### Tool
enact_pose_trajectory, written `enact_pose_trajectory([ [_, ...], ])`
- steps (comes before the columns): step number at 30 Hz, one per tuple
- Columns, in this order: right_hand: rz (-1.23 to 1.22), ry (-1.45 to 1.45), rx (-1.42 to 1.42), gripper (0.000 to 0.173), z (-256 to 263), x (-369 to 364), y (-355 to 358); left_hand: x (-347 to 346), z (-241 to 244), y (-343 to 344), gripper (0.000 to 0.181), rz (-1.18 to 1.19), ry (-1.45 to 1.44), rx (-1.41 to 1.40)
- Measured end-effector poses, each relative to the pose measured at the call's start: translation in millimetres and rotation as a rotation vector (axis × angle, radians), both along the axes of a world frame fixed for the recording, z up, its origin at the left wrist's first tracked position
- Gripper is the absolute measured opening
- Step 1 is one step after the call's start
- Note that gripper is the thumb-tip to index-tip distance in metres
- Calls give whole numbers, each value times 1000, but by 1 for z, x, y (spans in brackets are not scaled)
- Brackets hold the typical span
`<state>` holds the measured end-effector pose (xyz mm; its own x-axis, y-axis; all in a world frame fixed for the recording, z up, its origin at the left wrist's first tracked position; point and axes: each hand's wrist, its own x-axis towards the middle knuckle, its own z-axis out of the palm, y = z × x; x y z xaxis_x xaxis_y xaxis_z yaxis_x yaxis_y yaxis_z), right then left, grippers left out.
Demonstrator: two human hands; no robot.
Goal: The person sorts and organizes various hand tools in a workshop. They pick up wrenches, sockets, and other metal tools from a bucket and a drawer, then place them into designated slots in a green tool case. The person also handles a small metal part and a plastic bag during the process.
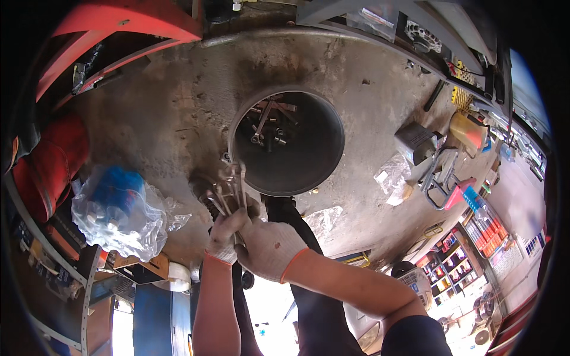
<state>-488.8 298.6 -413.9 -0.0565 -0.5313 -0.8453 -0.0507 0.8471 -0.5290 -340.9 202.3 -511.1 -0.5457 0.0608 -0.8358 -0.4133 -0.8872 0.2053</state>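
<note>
In front of me is a bundle of several metal wrenches (231, 184), blurred, with heads pointing up and away from me. My left hand (223, 236), in a white knit glove with an orange cuff, is closed around them. My right hand (274, 249), gloved alike and soiled, presses against the left and closes on the wrenches' lower part; its fingertips are partly hidden. Just beyond the wrench heads stands a round dark tub (294, 171). Inside it lie a combination wrench (264, 120), several sockets (280, 141) and other metal tools.
Stained concrete floor (369, 98) surrounds the tub. To the left lies a clear plastic bag (120, 213) with blue-topped bottles, near a red container (51, 169). At right are a dark box (416, 142), plastic wrapping (393, 178) and a metal frame (438, 178). A red metal stand (129, 22) rises far left.
</note>
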Motion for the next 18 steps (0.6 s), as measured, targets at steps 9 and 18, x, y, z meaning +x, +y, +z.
enact_pose_trajectory([
  [9,-801,253,137,30,-115,-23,16,-11,11,-37,32,275,-132,-117],
  [18,-483,591,442,51,-340,-44,-13,-23,13,-6,16,-96,-374,-233],
])
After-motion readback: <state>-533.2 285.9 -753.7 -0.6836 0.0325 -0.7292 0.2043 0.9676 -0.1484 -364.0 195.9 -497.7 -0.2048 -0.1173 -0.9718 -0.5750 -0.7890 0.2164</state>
